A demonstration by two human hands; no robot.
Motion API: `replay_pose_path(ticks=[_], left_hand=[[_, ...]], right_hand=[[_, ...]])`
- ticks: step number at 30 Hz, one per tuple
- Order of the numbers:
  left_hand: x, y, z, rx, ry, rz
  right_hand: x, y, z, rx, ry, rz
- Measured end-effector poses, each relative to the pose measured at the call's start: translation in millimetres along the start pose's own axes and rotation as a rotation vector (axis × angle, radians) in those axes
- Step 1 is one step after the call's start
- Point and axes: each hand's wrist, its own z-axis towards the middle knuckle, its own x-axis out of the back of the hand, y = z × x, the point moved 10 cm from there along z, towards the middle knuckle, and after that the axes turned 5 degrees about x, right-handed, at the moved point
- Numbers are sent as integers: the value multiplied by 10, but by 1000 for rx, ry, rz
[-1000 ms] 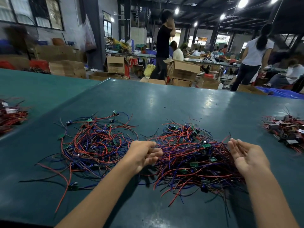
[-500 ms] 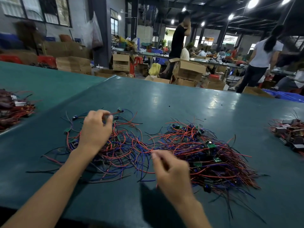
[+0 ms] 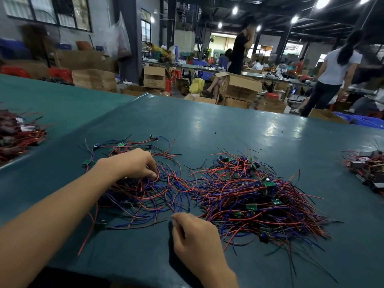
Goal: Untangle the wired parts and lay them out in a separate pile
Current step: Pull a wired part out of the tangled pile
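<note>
I see a wide table [image 3: 207, 125] covered in glossy teal sheeting, with ceiling lights reflected on its far half. Two heaps lie directly on it, side by side. On the left is a loose spread of wired parts [image 3: 145, 190], red, blue and black leads fanned out flat with small green boards at some ends. To its right is a dense tangle [image 3: 249, 200] of the same parts, and a few strands bridge the two. At the right edge sits a heap of red-wired black blocks [image 3: 367, 169]. A second teal surface [image 3: 52, 100] adjoins on the left and carries a dark red bundle [image 3: 16, 134].
</note>
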Motion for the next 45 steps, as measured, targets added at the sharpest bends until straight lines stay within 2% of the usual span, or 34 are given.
replay_pose_path(ticks=[5, 8, 12, 16, 19, 24, 27, 31, 36, 41, 45], left_hand=[[-79, 95, 7, -12, -182, 229], [-136, 187, -26, -3, -200, 360], [-71, 151, -35, 108, -141, 275], [-74, 49, -95, 198, -206, 127], [-96, 61, -147, 223, -234, 149], [-81, 258, -180, 149, -81, 380], [1, 285, -199, 119, -10, 382], [294, 231, -248, 127, 80, 221], [870, 93, -387, 163, 310, -257], [1175, 56, -512, 171, 502, -606], [1120, -48, -487, 235, 539, -1017]], right_hand=[[-5, 15, -4, -25, -25, -16], [-12, 25, -3, -36, -28, -23], [-29, 41, -3, -44, -38, -22], [-62, 51, 4, -53, -69, -32], [-78, 65, 6, -65, -90, -37], [-88, 73, 2, -74, -111, -48], [-99, 78, 0, -82, -109, -46], [-83, 82, 0, -87, -89, -46], [-92, 74, 5, -88, -98, -53], [-108, 92, 8, -109, -124, -63], [-104, 87, 5, -111, -131, -64]])
